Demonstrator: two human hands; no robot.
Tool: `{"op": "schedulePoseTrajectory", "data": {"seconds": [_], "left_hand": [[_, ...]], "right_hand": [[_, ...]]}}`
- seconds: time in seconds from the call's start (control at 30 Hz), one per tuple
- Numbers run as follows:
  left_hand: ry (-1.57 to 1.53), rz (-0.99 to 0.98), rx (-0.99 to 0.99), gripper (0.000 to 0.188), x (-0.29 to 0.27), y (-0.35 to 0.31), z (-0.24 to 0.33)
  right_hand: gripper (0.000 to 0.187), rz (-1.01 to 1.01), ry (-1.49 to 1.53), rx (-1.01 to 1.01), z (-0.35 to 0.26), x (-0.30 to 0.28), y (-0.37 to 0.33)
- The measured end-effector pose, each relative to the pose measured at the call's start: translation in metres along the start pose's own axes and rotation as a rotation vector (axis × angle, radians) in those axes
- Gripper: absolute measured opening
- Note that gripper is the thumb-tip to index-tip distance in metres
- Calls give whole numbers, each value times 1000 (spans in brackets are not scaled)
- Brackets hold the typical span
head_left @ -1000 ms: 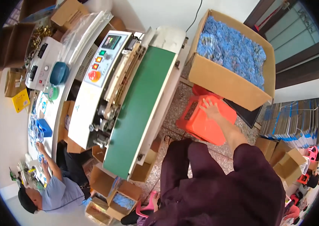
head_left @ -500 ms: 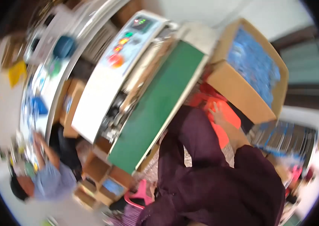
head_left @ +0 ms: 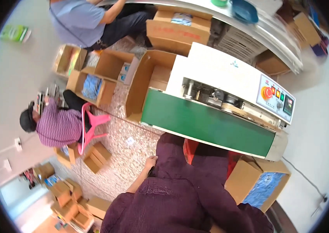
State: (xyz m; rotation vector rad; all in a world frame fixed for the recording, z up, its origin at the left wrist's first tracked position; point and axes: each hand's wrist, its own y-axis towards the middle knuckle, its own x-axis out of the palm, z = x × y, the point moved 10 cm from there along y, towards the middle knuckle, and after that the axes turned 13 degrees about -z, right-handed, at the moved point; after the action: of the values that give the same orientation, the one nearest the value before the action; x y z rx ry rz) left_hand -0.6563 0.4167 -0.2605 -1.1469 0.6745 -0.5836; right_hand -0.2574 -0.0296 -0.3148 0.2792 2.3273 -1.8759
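Observation:
My left hand (head_left: pixel 151 162) is down beside my left thigh, its fingers curled against the dark trouser leg. What it grips, if anything, is hidden by the leg. My right hand is out of sight; only the dark maroon right sleeve (head_left: pixel 250 217) shows at the lower right. In front of my knees stands a white machine (head_left: pixel 226 73) with a green conveyor belt (head_left: pixel 207 122) and a control panel (head_left: pixel 277 97) at its right end. Something red (head_left: pixel 189 149) shows between my legs.
At my right stands a carton (head_left: pixel 242 178) filled with blue packets (head_left: pixel 265 188). An open carton (head_left: pixel 135 91) meets the belt's left end. One person in blue (head_left: pixel 79 21) works at the far bench; another in purple (head_left: pixel 61 122) sits left by a pink stool (head_left: pixel 94 124). A cable (head_left: pixel 300 169) runs at right.
My view has swung left and levelled. The right hand, earlier resting spread on an orange-red surface by the blue-filled carton, is out of view now, and my left hand has come into view.

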Motion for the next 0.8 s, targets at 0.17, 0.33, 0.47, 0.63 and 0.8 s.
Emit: {"op": "schedulePoseTrajectory", "data": {"seconds": [0.17,0.33,0.47,0.63,0.8], "left_hand": [[-209,-10,-1,23,38,7,-28],[-644,107,107,29,25,96,-9],[-729,287,219,43,-2,163,16],[-704,313,307,45,-16,215,31],[-360,275,507,33,-28,238,46]], "right_hand": [[53,42,110,30,-32,-65,-45],[42,115,96,45,-39,-96,-59],[34,150,35,79,-14,-115,-70],[24,185,-23,144,44,-133,-97],[16,191,-28,232,127,-128,-124]]}}
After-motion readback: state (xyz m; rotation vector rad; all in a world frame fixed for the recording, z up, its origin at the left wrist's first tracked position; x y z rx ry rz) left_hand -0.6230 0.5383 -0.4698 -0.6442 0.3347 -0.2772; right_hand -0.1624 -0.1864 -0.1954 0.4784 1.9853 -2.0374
